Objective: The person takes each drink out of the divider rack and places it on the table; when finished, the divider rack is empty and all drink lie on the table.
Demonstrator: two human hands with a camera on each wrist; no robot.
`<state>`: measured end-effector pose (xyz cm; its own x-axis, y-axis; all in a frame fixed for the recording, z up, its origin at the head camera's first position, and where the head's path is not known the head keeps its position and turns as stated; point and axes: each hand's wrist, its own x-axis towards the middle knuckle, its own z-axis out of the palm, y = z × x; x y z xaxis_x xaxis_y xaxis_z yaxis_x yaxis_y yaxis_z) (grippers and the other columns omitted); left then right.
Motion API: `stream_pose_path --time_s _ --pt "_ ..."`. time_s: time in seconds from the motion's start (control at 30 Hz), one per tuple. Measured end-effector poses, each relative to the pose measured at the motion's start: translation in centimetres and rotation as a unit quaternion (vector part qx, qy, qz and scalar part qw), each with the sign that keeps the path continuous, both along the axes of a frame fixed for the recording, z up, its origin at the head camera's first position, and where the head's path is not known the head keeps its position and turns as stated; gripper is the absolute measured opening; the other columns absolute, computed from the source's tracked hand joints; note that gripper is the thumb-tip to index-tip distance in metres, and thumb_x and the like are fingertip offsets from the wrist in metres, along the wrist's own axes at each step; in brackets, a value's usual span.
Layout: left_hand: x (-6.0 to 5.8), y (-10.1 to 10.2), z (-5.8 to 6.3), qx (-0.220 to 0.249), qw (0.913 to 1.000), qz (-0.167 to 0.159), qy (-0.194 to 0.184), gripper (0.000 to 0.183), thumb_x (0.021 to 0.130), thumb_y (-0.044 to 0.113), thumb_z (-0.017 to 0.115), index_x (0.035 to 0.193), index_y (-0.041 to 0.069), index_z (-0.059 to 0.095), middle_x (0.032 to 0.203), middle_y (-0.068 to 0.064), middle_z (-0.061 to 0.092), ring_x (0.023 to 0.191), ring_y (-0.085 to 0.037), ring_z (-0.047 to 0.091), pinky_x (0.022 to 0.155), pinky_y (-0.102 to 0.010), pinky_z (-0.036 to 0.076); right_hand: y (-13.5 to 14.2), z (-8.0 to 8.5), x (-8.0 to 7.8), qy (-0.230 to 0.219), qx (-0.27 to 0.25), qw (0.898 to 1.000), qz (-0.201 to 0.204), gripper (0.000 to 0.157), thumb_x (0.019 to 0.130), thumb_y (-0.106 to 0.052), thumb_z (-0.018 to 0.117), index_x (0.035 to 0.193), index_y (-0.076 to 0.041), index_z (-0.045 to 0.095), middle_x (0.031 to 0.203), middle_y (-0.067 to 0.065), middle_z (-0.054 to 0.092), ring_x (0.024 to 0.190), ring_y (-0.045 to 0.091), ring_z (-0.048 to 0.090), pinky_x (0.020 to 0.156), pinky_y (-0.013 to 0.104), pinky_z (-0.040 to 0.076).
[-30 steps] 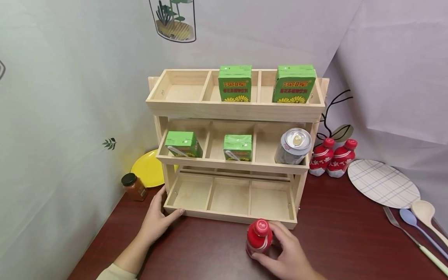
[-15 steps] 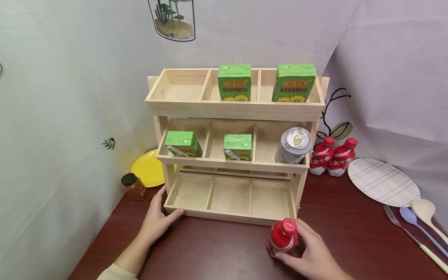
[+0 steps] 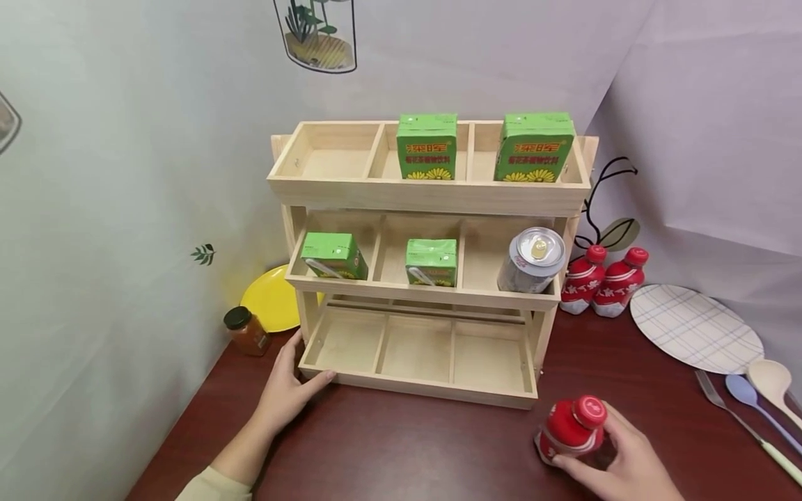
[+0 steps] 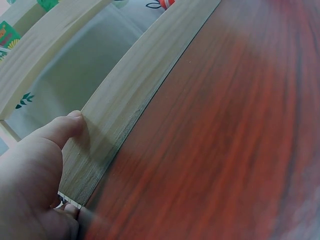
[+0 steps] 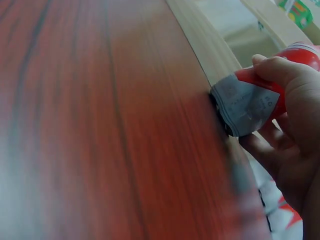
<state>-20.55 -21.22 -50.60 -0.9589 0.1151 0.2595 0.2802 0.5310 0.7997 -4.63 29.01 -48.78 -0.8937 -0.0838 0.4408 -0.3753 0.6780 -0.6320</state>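
My right hand (image 3: 626, 459) holds a red plastic bottle (image 3: 569, 433) with a red cap, right of the wooden rack's front corner. In the right wrist view the thumb and fingers wrap round this bottle (image 5: 250, 102), its grey-white lower part close over the table. My left hand (image 3: 285, 386) grips the lower left corner of the three-tier wooden rack (image 3: 426, 197). The left wrist view shows the thumb (image 4: 70, 125) on the rack's front board, with fingertips round its end. Green drink cartons (image 3: 428, 147) stand on the upper two tiers, and a silver can (image 3: 532, 261) sits middle right.
Two more red bottles (image 3: 583, 280) stand behind the rack's right side, near a checked oval placemat (image 3: 695, 327). A fork (image 3: 729, 410) and spoons (image 3: 742, 391) lie at far right. On the left are a black-lidded jar (image 3: 247, 332) and a yellow plate (image 3: 272, 299).
My right hand has moved the red bottle to the right, from in front of the rack to beyond its corner. The left hand has kept its grip on the rack.
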Motion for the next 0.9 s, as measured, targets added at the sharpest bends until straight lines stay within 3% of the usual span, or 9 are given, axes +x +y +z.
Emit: stream_pose_path --time_s 0.13,0.27,0.37,0.73,0.8,0.9 --pt "-0.1 0.0 0.0 0.004 1.0000 0.004 0.003 0.100 0.074 0.034 0.085 0.153 0.021 0.024 0.145 -0.009 0.033 0.131 -0.022 0.034 0.101 -0.041 0.034 1.3 0.1 0.3 -0.007 0.010 0.999 -0.047 0.076 0.054 -0.024 0.097 0.120 -0.020 0.059 0.109 -0.008 0.059 0.095 -0.001 0.056 0.082 0.006 0.040" --pt "-0.1 0.0 0.0 0.001 1.0000 0.004 -0.002 0.101 0.075 0.034 0.085 0.153 0.021 0.023 0.145 -0.009 0.033 0.130 -0.021 0.034 0.100 -0.030 0.035 2.4 0.3 0.2 -0.026 0.030 0.995 -0.093 0.073 0.055 -0.029 0.096 0.118 -0.023 0.059 0.106 -0.011 0.060 0.091 -0.003 0.054 0.079 0.004 0.038" --pt "-0.1 0.0 -0.1 -0.001 1.0000 0.002 -0.003 0.100 0.075 0.035 0.084 0.154 0.020 0.023 0.145 -0.009 0.033 0.130 -0.022 0.036 0.097 -0.021 0.035 3.2 0.5 -0.1 -0.031 0.028 0.994 -0.104 0.070 0.057 -0.027 0.095 0.117 -0.021 0.060 0.104 -0.010 0.060 0.088 -0.002 0.055 0.077 0.005 0.039" --pt "-0.2 0.1 0.0 0.006 1.0000 0.000 0.002 0.101 0.075 0.034 0.085 0.153 0.019 0.023 0.145 -0.010 0.033 0.130 -0.023 0.035 0.102 -0.037 0.035 5.1 0.8 -2.9 -0.001 -0.007 0.994 -0.107 0.067 0.060 -0.013 0.094 0.118 -0.013 0.059 0.101 -0.012 0.062 0.083 -0.004 0.058 0.070 0.007 0.046" --pt "-0.2 0.1 0.0 0.007 1.0000 0.000 0.001 0.101 0.075 0.034 0.085 0.153 0.019 0.023 0.145 -0.011 0.033 0.130 -0.023 0.035 0.100 -0.047 0.035 5.2 0.8 -3.5 0.005 -0.006 0.994 -0.113 0.066 0.061 -0.013 0.093 0.117 -0.012 0.060 0.101 -0.012 0.061 0.084 -0.007 0.058 0.070 0.007 0.045" --pt "-0.1 0.1 0.0 0.007 1.0000 0.000 0.000 0.101 0.075 0.034 0.085 0.153 0.018 0.023 0.145 -0.011 0.033 0.130 -0.024 0.035 0.100 -0.048 0.035 5.4 1.0 -4.3 0.008 0.002 0.992 -0.127 0.064 0.061 -0.016 0.093 0.116 -0.010 0.060 0.101 -0.011 0.059 0.082 -0.008 0.057 0.070 0.006 0.045"
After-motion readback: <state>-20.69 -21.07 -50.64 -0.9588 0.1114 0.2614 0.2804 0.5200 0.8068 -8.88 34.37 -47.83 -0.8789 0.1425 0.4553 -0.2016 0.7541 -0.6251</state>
